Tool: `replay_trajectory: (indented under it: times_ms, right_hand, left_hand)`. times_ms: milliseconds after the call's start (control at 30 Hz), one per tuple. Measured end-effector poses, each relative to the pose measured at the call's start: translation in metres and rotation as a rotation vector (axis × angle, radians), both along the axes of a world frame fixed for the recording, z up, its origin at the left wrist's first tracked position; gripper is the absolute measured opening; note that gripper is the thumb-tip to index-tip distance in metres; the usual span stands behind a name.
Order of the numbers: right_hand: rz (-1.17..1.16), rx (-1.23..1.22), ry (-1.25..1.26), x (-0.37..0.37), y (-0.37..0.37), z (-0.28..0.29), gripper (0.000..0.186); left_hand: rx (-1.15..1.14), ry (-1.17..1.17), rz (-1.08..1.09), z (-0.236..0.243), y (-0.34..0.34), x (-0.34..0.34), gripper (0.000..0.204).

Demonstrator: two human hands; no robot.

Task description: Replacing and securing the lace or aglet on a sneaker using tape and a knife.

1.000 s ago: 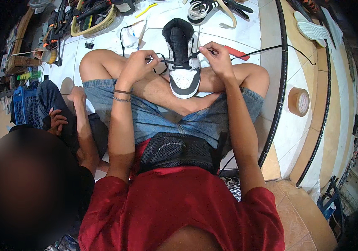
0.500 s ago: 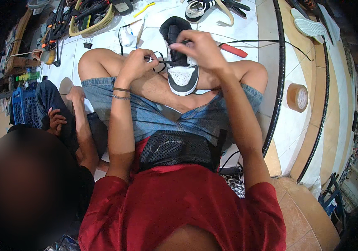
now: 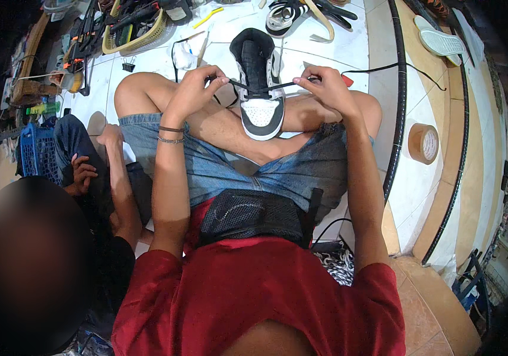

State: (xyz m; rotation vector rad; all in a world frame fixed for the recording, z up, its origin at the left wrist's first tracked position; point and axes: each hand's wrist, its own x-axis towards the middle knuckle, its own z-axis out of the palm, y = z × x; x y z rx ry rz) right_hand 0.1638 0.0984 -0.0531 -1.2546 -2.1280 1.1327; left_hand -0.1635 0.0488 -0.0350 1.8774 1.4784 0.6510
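Observation:
A black and white sneaker (image 3: 261, 115) rests between my crossed legs, toe toward me, with its black tongue showing. A black shoelace (image 3: 282, 87) runs across the lowest eyelets near the toe. My left hand (image 3: 199, 88) pinches the lace on the left side of the shoe. On the right side, my right hand (image 3: 328, 90) grips the other part of it between thumb and fingers. Both lengths are stretched out to the sides, close to straight. Part of the lace hangs loose beside my left hand.
A yellow basket (image 3: 142, 37) of tools stands far left. Another sneaker (image 3: 282, 19) lies at the far edge. Behind my right hand shows a red object (image 3: 347, 80). Brown tape (image 3: 423, 143) sits at right by the black step edging (image 3: 397, 118). A co-worker's hand (image 3: 110, 135) is at left.
My right hand has moved right and down from above the shoe, drawing the lace out sideways. The left hand stays near its place, still pinching the lace.

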Motion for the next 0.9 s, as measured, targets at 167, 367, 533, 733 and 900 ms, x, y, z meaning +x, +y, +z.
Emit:
replay_trajectory:
  times_ms: [167, 367, 533, 733, 900]
  right_hand:
    - [0.083, 0.002, -0.001, 0.012, 0.01, -0.006, 0.03]
    - [0.09, -0.006, -0.021, 0.021, 0.014, -0.005, 0.029]
    - [0.035, -0.035, -0.041, 0.023, 0.01, 0.005, 0.029]
    - [0.037, -0.027, -0.039, 0.032, 0.014, -0.009, 0.029]
    - [0.101, -0.002, -0.102, 0.085, 0.034, 0.035, 0.032]
  left_hand:
    - [-0.09, 0.038, -0.028, 0.007, 0.006, -0.006, 0.02]
    - [-0.055, 0.064, -0.073, 0.007, 0.008, -0.008, 0.016]
    - [0.0, 0.102, -0.088, 0.01, 0.009, -0.01, 0.016]
    - [-0.028, 0.142, -0.048, 0.003, 0.011, -0.013, 0.022]
    - [-0.055, 0.178, -0.047, -0.007, 0.013, -0.022, 0.024]
